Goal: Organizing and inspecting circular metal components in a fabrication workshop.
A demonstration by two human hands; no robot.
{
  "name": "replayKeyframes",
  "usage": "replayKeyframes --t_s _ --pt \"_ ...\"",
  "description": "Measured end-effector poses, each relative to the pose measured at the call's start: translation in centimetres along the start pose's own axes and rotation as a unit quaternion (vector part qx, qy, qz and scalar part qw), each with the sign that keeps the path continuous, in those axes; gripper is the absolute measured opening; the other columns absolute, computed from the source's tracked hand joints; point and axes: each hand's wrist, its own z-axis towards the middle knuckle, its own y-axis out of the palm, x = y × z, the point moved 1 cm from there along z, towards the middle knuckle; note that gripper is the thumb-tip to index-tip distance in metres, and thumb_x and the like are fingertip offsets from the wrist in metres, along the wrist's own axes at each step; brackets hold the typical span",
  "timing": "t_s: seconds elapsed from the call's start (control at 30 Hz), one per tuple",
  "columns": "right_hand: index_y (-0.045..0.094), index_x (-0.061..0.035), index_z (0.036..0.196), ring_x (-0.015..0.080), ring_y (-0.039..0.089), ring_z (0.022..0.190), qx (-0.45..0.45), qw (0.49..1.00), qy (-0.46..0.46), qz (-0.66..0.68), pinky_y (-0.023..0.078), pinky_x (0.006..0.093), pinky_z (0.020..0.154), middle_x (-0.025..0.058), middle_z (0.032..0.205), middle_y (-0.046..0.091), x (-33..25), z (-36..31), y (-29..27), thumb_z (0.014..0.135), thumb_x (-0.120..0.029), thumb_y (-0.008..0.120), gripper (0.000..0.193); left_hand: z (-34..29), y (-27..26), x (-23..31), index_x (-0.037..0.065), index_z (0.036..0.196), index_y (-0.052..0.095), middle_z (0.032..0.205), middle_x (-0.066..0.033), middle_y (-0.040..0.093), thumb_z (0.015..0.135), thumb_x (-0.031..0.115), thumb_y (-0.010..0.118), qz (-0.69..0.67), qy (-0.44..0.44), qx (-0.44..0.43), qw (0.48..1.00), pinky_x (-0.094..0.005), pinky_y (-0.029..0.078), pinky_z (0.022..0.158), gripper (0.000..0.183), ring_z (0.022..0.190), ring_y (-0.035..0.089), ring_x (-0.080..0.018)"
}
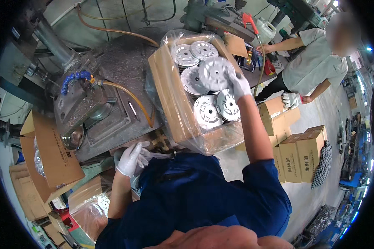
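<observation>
My right hand (240,86), in a white glove, grips the right edge of a round silvery metal disc (214,74) with cut-outs. The disc is smeared by motion. It is over a plastic-lined cardboard box (172,95), where stacks of similar discs (207,111) lie. Near my waist, my left hand (133,159), also gloved, hangs before the bench's front edge. Its fingers are loosely bent and apart, with nothing seen in them.
A machine with a blue segmented hose (77,79) stands left on the metal bench (124,54). A white marker-like stick (133,108) lies there. Open cartons (56,153) stand at left. Closed cartons (297,157) are at right. A co-worker (311,62) stands at the far right, holding a red air gun (250,21).
</observation>
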Motion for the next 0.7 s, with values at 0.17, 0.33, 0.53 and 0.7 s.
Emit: replayKeyframes --t_s 0.17,0.33,0.53,0.7 --pt "0.057 0.0021 0.121 0.0153 0.058 0.087 0.024 0.998 0.009 -0.051 0.046 0.0297 0.074 0.0099 0.105 0.064 -0.6 9.7 7.6 0.085 -0.032 0.068 0.05 -0.1 0.7 -0.3 -0.007 0.124 0.05 0.085 -0.01 0.063 0.098 0.042 0.046 -0.015 0.008 0.016 1.0 -0.0191 0.046 0.05 0.055 0.06 0.06 -0.012" --pt "0.055 -0.0072 0.128 0.0274 0.055 0.116 0.036 0.912 -0.124 -0.389 0.044 0.0363 0.096 0.0095 0.127 0.059 3.1 18.2 10.8 0.087 -0.043 0.06 0.055 -0.3 -0.3 -1.3 -0.003 0.121 0.052 0.081 -0.0097 0.063 0.099 0.036 0.046 0.01 -0.003 0.04 0.999 -0.0213 0.047 0.048 0.045 0.058 0.061 -0.0139" --pt "0.06 -0.0101 0.123 0.029 0.051 0.123 -0.062 0.868 -0.163 -0.465 0.036 0.0373 0.106 0.0127 0.129 0.057 -2.8 12.0 12.2 0.087 -0.052 0.049 0.056 -0.2 -3.1 -6.8 -0.001 0.117 0.055 0.08 -0.011 0.064 0.099 0.036 0.045 -0.011 -0.05 0.087 0.995 -0.0232 0.047 0.045 0.043 0.054 0.06 -0.0151" --pt "0.064 -0.0108 0.119 0.0326 0.053 0.12 0.011 0.836 -0.099 -0.54 0.037 0.0408 0.105 0.0148 0.124 0.06 -2.5 12.5 14.3 0.09 -0.049 0.044 0.052 1.1 -3.1 -5.4 -0.002 0.116 0.055 0.08 -0.0112 0.064 0.098 0.035 0.046 0.072 -0.05 0.067 0.994 -0.0237 0.046 0.045 0.042 0.054 0.061 -0.0155"
